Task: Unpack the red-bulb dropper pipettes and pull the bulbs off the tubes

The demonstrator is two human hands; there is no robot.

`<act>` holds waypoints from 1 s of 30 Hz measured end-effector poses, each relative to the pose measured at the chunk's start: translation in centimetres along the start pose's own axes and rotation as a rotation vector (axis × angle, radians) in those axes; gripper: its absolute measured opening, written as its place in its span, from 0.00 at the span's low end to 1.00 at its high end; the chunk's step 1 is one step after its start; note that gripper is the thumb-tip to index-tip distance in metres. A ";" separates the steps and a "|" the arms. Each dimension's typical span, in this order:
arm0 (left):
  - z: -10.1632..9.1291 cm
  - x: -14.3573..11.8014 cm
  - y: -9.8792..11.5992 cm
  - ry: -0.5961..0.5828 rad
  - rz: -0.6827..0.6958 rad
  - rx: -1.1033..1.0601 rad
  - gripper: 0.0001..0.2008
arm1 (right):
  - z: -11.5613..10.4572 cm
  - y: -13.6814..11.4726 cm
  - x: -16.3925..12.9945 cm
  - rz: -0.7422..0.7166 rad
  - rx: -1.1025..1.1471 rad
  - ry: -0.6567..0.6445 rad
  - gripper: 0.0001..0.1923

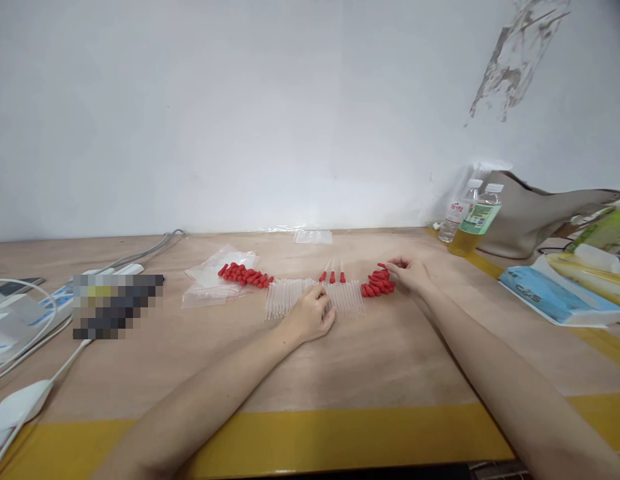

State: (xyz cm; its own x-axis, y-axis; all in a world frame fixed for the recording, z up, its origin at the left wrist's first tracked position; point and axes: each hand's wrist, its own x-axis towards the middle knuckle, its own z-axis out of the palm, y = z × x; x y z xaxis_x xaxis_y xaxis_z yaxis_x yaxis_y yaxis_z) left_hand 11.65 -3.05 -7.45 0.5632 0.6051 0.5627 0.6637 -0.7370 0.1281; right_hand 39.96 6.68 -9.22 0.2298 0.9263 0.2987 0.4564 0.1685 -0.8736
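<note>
A row of thin clear glass dropper tubes (285, 300) lies side by side in the middle of the table. My left hand (313, 313) rests over the row with its fingers curled in; whatever is between the fingertips is hidden. To the right lies a pile of red rubber bulbs (377, 285). At its upper edge my right hand (410, 273) pinches one red rubber bulb (383, 266) between thumb and finger. Just beyond the tubes lie three droppers (333, 277), clear tubes with red bulbs on their near ends. Another heap of red bulbs (245, 275) sits at the left.
Clear plastic bags (210, 293) lie under the left heap, and a small bag (313, 237) is near the wall. Two bottles (477, 220) and a blue tissue pack (555, 293) stand at the right. A power strip (65, 300) and cables lie at the left.
</note>
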 end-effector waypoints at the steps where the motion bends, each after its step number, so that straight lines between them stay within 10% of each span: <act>1: -0.1 0.0 0.1 -0.005 -0.004 0.003 0.07 | 0.1 0.5 0.2 0.002 -0.006 0.000 0.16; 17: -2.2 -1.7 -2.1 -0.255 0.058 0.064 0.21 | -0.2 0.8 0.3 0.003 -0.173 0.084 0.20; 23: -1.9 -1.7 -1.8 -0.186 0.014 0.078 0.20 | 0.5 -4.3 -0.8 -0.053 -0.330 0.117 0.16; 30: -2.1 -2.1 -1.6 -0.130 0.004 0.109 0.19 | 6.3 -11.0 -2.5 -0.077 -0.889 -0.185 0.16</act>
State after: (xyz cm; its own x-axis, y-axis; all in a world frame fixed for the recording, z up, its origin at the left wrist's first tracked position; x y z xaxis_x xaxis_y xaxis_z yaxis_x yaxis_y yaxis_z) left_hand 8.38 -3.84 -7.13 0.6199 0.6416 0.4517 0.7070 -0.7064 0.0331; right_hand 28.89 4.60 -2.78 0.0650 0.9755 0.2104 0.9768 -0.0191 -0.2133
